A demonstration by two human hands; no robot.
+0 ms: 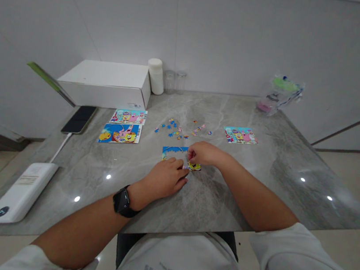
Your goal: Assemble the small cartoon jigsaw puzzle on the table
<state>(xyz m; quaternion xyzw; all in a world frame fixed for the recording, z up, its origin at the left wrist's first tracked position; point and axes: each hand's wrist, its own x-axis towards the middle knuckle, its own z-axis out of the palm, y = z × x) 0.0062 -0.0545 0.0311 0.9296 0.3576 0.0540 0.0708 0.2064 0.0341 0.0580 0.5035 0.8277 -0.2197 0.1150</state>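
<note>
A small, partly assembled jigsaw puzzle (pixel 174 149) with a blue top edge and a yellow cartoon face lies on the table before me. My left hand (pixel 165 178) rests on its lower left part, fingers extended and lying on the surface. Over its right side, my right hand (pixel 204 153) has thumb and fingers pinched together against the puzzle; whatever is between the fingertips is hidden. Both hands cover much of the picture. Just beyond lie several loose jigsaw pieces (pixel 172 125), mostly blue, with a few pink and yellow ones.
Picture cards (pixel 120 134) lie at left, another card (pixel 241 135) at right. A phone (pixel 79 119) is cabled to a white power bank (pixel 22 193). Along the back stand a white box (pixel 106 84), white bottle (pixel 155 77), clear glasses (pixel 175 83) and a plastic bag (pixel 281 96).
</note>
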